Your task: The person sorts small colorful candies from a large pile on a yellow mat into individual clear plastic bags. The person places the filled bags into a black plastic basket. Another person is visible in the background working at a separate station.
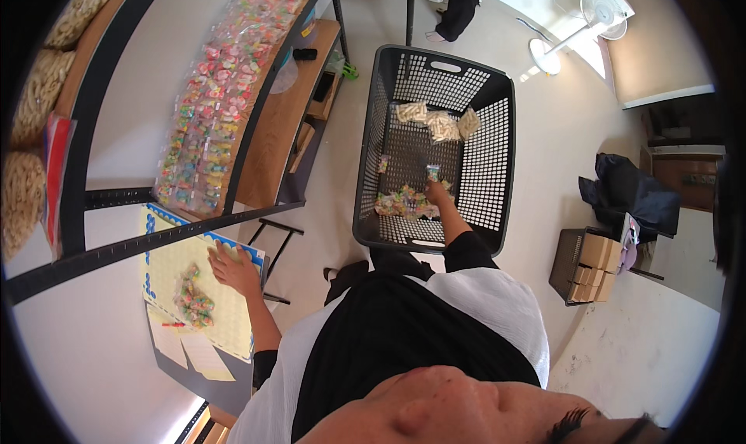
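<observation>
My right hand (pixel 434 192) reaches down into a large black plastic basket (pixel 508 170) and grips a small clear packet of colourful candy (pixel 432 171). Below it, a pile of similar candy packets (pixel 405 204) covers the near end of the basket floor. Several bags of pale stick-shaped snacks (pixel 441 125) lie at the far end. My left hand (pixel 233 266) rests with fingers apart on a yellow sheet with a blue patterned border (pixel 166 240), spread over a small table. Beside that hand sits a little heap of candy packets (pixel 195 301).
A metal-framed shelf on the left holds rows of packed candy (pixel 215 94) and bags of snack sticks (pixel 23 205). Papers (pixel 204 353) lie on the small table. A crate of cardboard boxes (pixel 583 266) stands right, a white fan (pixel 545 56) farther back. Another person's leg (pixel 463 9) shows at the top.
</observation>
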`<state>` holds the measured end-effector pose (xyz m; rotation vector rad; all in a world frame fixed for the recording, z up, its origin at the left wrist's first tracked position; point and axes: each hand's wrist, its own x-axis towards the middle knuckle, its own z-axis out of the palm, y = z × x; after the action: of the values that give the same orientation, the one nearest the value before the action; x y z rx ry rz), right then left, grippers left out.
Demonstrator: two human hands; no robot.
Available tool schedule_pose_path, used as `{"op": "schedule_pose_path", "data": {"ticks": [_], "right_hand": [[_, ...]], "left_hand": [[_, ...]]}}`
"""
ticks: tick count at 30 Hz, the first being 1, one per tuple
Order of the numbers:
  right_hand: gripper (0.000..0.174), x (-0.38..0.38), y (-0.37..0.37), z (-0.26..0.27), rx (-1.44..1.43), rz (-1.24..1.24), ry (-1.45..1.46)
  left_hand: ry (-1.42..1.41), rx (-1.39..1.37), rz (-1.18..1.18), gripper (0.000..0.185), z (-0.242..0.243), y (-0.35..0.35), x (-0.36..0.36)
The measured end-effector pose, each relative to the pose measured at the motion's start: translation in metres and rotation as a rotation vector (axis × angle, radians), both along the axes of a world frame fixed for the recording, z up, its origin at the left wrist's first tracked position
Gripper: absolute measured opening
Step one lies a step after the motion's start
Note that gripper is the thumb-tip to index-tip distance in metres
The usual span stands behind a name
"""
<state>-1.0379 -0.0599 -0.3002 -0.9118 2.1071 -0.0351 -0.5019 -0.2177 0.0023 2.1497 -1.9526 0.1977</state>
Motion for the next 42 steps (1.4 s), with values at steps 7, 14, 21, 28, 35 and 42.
{"op": "schedule_pose_path", "data": {"ticks": [7,14,21,28,35,42], "right_hand": [[0.04,0.036,-0.024,-0.008,0.134,0.21,-0.065],[0.058,0.07,-0.096,0.031,-0.02,0.034,0.032],[0.072,0.073,-0.152,0.036,-0.108,0.136,0.026],[0.049,0.07,-0.153,0.016,0.034,0.116,0.045],[0.04,0.063,-0.12,0.045,0.039,0.225,0.047],[0.036,0.044,-0.048,0.013,0.093,-0.06,0.036]], "left_hand": [[0.002,0.038,0.03,0.057,0.004,0.002,-0.005],[0.025,0.035,0.01,0.056,0.007,-0.003,-0.011],[0.042,0.043,0.008,0.056,0.009,-0.002,-0.015],[0.032,0.057,0.0,0.055,0.009,-0.002,-0.015],[0.01,0.045,0.001,0.055,0.007,-0.001,-0.01],[0.024,0.016,-0.001,0.055,0.006,0.001,-0.009]]}}
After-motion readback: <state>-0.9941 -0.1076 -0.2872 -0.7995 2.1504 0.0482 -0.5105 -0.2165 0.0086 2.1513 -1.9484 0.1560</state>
